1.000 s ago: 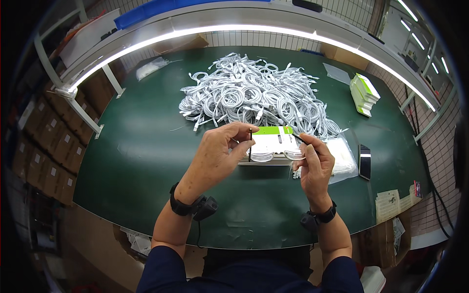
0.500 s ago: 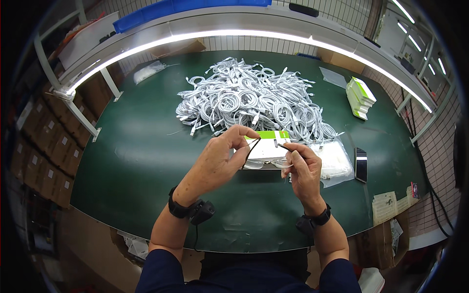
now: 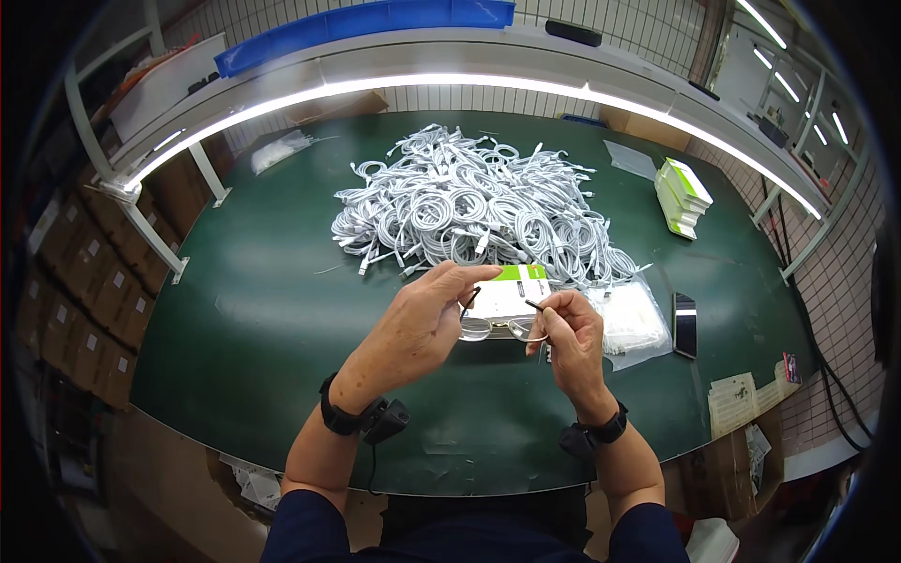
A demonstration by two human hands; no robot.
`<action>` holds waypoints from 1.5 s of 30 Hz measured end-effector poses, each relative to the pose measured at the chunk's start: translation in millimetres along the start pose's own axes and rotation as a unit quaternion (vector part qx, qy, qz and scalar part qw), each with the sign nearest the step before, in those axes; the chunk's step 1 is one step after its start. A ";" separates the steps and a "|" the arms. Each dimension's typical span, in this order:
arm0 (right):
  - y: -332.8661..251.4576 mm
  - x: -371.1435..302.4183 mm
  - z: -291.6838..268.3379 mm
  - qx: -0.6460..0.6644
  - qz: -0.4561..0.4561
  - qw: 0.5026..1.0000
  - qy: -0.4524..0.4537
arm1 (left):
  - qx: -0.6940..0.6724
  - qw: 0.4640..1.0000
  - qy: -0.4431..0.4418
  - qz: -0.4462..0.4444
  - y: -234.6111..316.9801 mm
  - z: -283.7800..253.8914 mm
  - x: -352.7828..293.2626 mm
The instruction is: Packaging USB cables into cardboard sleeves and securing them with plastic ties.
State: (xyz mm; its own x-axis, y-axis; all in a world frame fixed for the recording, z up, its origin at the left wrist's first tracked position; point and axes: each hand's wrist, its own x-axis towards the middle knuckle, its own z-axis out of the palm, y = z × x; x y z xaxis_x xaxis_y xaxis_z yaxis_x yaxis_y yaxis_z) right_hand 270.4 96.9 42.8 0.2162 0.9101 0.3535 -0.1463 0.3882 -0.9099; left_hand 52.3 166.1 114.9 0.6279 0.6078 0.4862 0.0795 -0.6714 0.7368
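Note:
A pair of eyeglasses (image 3: 501,325) with thin metal rims and dark temple tips is held between my hands, over the near side of the table. My left hand (image 3: 413,321) is closed on one temple, its dark tip showing past the fingers; the thumb is mostly hidden. With thumb and fingers, my right hand (image 3: 573,343) pinches the other temple, whose dark tip points up and left. Directly behind the eyeglasses lie white-and-green flat packages (image 3: 497,294), partly covered by my hands and the lenses.
Coiled light-grey cables (image 3: 469,211) form a big heap on the green table (image 3: 244,375). Right of my hands lie a clear plastic bag (image 3: 631,321) and a dark phone (image 3: 685,327). Farther right stand stacked green-and-white packages (image 3: 682,199). Paper sheets (image 3: 737,403) lie at the right edge.
The eyeglasses have tilted so that the lenses show more clearly. My left fingers have straightened and shifted along the temple. The whole view has shifted slightly.

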 end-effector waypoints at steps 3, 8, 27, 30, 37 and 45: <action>-3.6 0.9 0.0 -0.018 -0.002 1.000 0.013 | 0.014 1.000 -0.015 0.014 2.2 -1.0 -0.1; -7.0 2.0 -3.2 -0.026 -0.003 0.999 0.033 | -0.001 0.996 -0.076 0.037 7.9 -6.7 -0.2; -5.3 1.1 -0.3 -0.018 0.082 0.994 -0.075 | -0.245 0.957 -0.115 -0.100 -27.7 -8.6 -4.8; -7.5 0.4 4.3 -0.029 0.087 0.993 -0.076 | -0.259 0.958 -0.069 -0.102 -31.4 0.5 2.1; -5.7 8.8 -8.7 0.092 0.106 0.988 -0.069 | -0.061 0.994 0.087 -0.030 -15.9 4.8 3.8; -6.0 -0.3 2.1 0.062 0.140 0.979 -0.137 | -0.103 0.978 0.167 -0.070 -21.0 10.5 -11.3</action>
State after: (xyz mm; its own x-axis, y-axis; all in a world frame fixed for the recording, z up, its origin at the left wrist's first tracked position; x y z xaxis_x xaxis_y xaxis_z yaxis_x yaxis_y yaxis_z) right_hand 269.1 94.7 48.6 -0.1133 0.9816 0.1538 -0.2816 0.1167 -0.9524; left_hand 51.7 168.9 89.0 0.3312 0.8156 0.4744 -0.0329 -0.4925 0.8697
